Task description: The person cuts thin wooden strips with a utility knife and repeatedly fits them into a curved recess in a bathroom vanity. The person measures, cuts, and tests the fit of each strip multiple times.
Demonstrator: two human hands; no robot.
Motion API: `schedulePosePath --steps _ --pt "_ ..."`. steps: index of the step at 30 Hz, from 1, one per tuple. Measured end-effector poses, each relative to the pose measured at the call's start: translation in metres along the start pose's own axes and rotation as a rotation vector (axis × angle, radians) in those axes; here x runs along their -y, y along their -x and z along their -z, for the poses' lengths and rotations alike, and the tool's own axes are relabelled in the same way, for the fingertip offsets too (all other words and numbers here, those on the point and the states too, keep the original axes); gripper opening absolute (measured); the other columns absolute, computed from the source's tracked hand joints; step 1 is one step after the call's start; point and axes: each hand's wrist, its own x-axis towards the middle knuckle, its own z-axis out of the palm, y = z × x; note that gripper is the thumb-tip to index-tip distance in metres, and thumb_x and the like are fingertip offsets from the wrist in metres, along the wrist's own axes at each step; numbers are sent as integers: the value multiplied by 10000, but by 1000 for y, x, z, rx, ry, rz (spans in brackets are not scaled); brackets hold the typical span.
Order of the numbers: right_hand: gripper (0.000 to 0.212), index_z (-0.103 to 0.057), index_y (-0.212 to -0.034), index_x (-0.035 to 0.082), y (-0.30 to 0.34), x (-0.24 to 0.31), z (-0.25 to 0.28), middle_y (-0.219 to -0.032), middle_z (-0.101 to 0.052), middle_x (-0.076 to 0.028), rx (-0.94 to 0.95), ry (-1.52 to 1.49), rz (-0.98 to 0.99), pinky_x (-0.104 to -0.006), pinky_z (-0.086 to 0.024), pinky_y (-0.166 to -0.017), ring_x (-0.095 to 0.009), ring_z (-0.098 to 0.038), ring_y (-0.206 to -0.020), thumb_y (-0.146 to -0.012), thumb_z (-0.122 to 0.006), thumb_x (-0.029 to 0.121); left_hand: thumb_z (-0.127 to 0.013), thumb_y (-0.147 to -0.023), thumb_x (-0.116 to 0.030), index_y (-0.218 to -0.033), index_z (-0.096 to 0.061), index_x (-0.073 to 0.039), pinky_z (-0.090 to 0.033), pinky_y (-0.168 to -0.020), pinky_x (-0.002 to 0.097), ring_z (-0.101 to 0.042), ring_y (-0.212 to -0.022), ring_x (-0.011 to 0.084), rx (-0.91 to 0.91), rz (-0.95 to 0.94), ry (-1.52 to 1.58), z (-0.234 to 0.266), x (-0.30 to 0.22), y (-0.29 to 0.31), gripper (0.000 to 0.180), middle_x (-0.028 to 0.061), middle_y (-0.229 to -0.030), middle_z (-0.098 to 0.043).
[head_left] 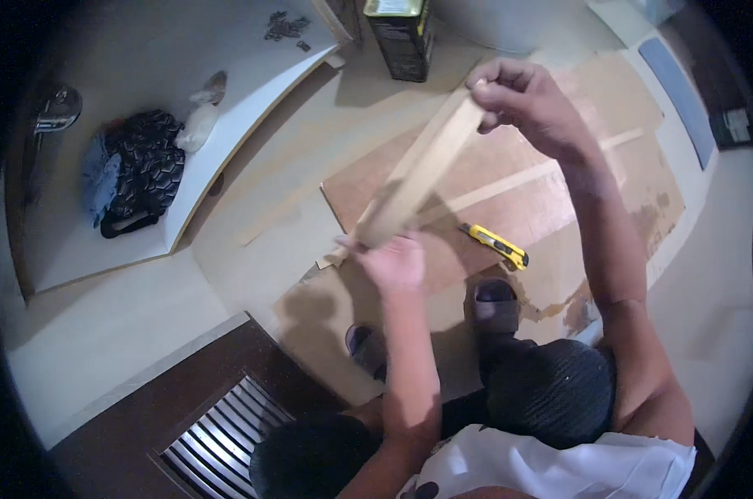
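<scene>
A pale wooden strip (426,162) slants between my two hands above the floor. My right hand (518,100) pinches its upper end between thumb and fingers. At the lower end, my left hand (395,262) is closed about the strip, its fingertips partly hidden and slightly blurred. A yellow snap-off utility knife (494,245) lies on the brown board (526,216) between my hands and my feet. Another thin pale strip (497,193) lies across that board, passing behind my right wrist.
A dark rectangular can (401,37) stands beyond the board. To the left, a white-faced panel (251,104) carries a black textured bag (148,158), a blue cloth (102,179) and small dark hardware (286,27). A dark slatted piece (227,432) lies near left; a blue-grey strip (680,100) lies far right.
</scene>
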Motion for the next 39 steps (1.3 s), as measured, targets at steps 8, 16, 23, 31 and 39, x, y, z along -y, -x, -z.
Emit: schedulePosePath --steps 8,16,23,31,39 --pt "156 -570 -996 13 -51 -140 3 -819 -581 -38 -416 -321 -192 -279 -558 -713 -123 -585 -695 -914 -622 136 -254 -1015 -489 -1115 -454 -20 -500 -780 442 -557 -823 241 -304 -893 -743 -153 -173 -72 520 79 -850 -467" --pt "280 -506 -1159 -69 -154 -205 -65 -918 -593 -124 -256 -781 -233 -263 -530 -668 -171 -606 -765 -911 -570 46 -250 -998 -432 -1016 -314 -62 -536 -679 550 -487 -666 253 379 -960 -928 -363 -148 -130 375 111 -844 -411" --pt "247 -499 -1168 -71 -229 -218 -65 -1097 -574 -163 -449 -1197 -35 -398 -565 -897 -285 -605 -1008 -927 -479 -22 -533 -970 -305 -1054 -542 31 -578 -679 412 -621 -884 203 847 -831 -1683 -458 -84 -152 346 135 -929 -605" --pt "302 -456 -1281 17 -257 -196 -95 -1211 -548 -143 -399 -1386 -85 -483 -467 -1003 -302 -553 -1130 -984 -398 33 -682 -890 -231 -820 -655 -6 -455 -514 238 -571 -568 103 616 -1077 -1876 -505 -53 -120 237 39 -691 -625" --pt "283 -458 -1230 63 -283 -189 -97 -1197 -554 -125 -378 -1388 -70 -475 -478 -987 -284 -568 -1106 -966 -522 141 -687 -877 -156 -989 -615 72 -557 -552 241 -639 -696 159 708 -1287 -1503 -504 -77 -152 264 125 -884 -652"
